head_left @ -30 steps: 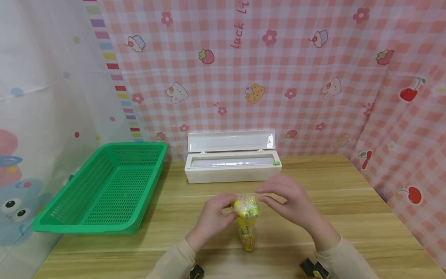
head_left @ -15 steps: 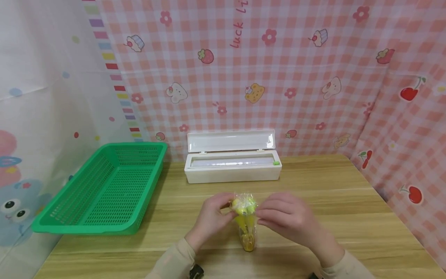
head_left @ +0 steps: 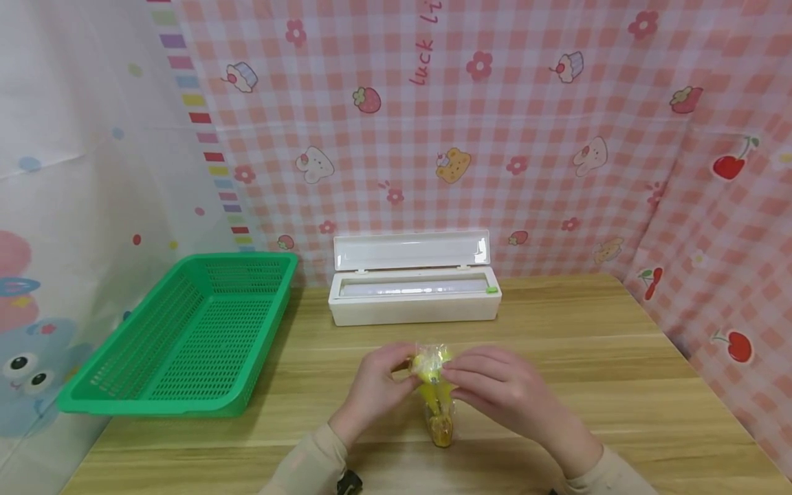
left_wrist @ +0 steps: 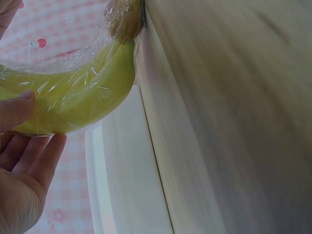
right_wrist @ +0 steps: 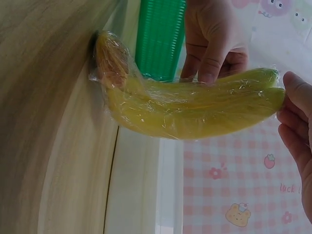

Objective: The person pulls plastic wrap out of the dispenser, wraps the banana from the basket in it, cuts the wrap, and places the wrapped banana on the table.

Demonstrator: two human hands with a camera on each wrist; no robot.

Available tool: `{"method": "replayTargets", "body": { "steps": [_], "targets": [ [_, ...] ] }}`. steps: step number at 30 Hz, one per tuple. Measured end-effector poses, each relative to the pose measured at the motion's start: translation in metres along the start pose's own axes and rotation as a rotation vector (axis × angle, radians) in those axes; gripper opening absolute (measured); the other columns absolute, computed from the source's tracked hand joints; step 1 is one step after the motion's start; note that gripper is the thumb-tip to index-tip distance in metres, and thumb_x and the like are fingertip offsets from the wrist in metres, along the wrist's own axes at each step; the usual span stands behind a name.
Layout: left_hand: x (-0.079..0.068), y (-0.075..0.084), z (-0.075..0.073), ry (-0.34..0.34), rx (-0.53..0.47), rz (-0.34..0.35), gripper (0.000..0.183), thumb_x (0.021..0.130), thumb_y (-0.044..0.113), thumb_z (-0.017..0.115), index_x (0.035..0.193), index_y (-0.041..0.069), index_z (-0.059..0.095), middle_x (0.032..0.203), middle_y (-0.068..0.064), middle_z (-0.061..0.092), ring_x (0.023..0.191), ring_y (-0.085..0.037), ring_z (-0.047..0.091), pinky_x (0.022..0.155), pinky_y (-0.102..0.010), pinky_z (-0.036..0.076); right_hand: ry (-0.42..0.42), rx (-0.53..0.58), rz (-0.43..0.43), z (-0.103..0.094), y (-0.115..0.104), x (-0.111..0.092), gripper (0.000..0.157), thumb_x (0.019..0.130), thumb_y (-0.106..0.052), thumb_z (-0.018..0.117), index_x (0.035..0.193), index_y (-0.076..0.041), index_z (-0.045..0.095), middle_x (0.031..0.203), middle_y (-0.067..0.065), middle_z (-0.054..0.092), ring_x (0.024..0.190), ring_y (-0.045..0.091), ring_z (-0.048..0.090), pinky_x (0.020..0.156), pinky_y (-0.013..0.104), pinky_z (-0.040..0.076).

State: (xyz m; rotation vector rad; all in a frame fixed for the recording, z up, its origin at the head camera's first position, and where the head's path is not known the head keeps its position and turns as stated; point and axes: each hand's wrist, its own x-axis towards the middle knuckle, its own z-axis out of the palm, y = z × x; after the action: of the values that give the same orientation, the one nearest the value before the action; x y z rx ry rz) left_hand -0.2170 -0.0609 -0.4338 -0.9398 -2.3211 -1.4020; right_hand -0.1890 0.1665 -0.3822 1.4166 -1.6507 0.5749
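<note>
A small bunch of bananas, wrapped in clear cling film, stands on its stem end on the wooden table, tips upward. Its yellow skins show through the wrinkled film in both wrist views. My left hand holds the bunch from the left, thumb on one side and fingers beneath in the left wrist view. At the top, my right hand pinches the banana tips and film between thumb and fingers, as the right wrist view shows. The right fingers cover part of the bunch in the head view.
Behind the hands stands a white cling film dispenser with its lid raised and a roll inside. A green plastic basket sits at the left of the wooden table. Pink checked cloth hangs behind and to the right.
My right hand has come down and left from beside the top of the bananas, and its fingers have closed onto the tips. My left hand and the bunch stay nearly in place.
</note>
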Motion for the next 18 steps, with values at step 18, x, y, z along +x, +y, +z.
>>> {"method": "replayTargets", "body": {
  "steps": [18],
  "targets": [
    [-0.001,-0.002,0.001,0.014,0.047,0.106,0.038,0.076,-0.004,0.081,0.111,0.007,0.072,0.111,-0.005,0.071,0.097,-0.017,0.067,0.084,-0.026,0.056,-0.147,0.035,0.150,0.010,0.003,-0.012,0.033,0.091,-0.014,0.071,0.122,-0.002,0.067,0.118,0.008,0.066,0.106,0.025,0.064,0.095,0.033,0.052]
  ]
}}
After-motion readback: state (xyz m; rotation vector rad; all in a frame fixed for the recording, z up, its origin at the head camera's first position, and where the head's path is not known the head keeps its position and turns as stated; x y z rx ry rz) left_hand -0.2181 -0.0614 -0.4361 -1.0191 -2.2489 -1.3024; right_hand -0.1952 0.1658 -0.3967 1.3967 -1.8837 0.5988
